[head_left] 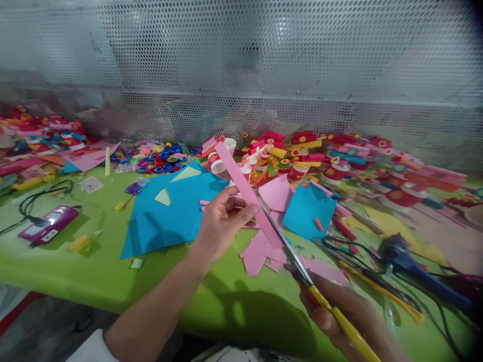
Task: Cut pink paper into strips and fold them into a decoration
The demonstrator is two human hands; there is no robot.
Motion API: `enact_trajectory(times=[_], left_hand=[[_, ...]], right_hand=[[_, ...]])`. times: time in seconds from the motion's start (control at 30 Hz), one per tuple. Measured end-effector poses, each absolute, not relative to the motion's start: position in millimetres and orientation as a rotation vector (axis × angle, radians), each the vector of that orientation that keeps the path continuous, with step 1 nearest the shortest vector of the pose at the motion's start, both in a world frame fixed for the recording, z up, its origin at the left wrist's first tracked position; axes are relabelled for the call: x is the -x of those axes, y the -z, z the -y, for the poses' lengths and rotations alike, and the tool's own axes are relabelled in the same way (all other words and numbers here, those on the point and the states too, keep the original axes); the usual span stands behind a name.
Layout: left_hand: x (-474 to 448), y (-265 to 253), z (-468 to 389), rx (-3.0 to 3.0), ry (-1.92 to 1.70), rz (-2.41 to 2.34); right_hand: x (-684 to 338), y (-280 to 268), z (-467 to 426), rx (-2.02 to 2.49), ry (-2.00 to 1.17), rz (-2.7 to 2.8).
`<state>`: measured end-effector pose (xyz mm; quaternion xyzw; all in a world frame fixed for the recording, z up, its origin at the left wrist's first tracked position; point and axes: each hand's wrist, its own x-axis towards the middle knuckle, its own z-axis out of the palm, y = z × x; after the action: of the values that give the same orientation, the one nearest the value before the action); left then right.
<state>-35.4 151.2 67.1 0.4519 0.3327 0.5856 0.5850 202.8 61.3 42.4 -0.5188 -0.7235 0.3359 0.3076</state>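
- Holding pink strip (pixel 236 173) up over mid-worktop (pixel 101 281), slanting from upper left to lower right.
- Left hand (pixel 222 221): fingers clamped on the strip, thumb on the near face.
- Right hand (pixel 335 306): fingers closed round scissors (pixel 320 297), yellow handle. Blades point up-left, along the strip's lower right edge. Can't tell if they touch it.
- Below the strip: pink scraps (pixel 258 255) on the worktop.
- Left of it: big blue sheet (pixel 162 226), two pale green pieces (pixel 163 197) on top.
- Right of it: smaller blue sheet (pixel 305 213), an orange bit (pixel 319 224) on it.
- Far right: blue glue gun (pixel 426 279), cables around.
- Far left: purple box (pixel 49 224), cable plugged in.
- Back: red-and-white cups (pixel 335 172) with paper rolls, small coloured plastic parts (pixel 156 160), perforated panel (pixel 181 55) behind.
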Motion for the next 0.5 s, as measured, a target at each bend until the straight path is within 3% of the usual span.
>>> enact_trajectory(times=[0.5], left_hand=[[28.3, -64.9, -149.7, -0.997, -1.375, -0.782]], right_hand=[[-206.6, -33.1, -58.6, 1.358, -0.720, 1.950]])
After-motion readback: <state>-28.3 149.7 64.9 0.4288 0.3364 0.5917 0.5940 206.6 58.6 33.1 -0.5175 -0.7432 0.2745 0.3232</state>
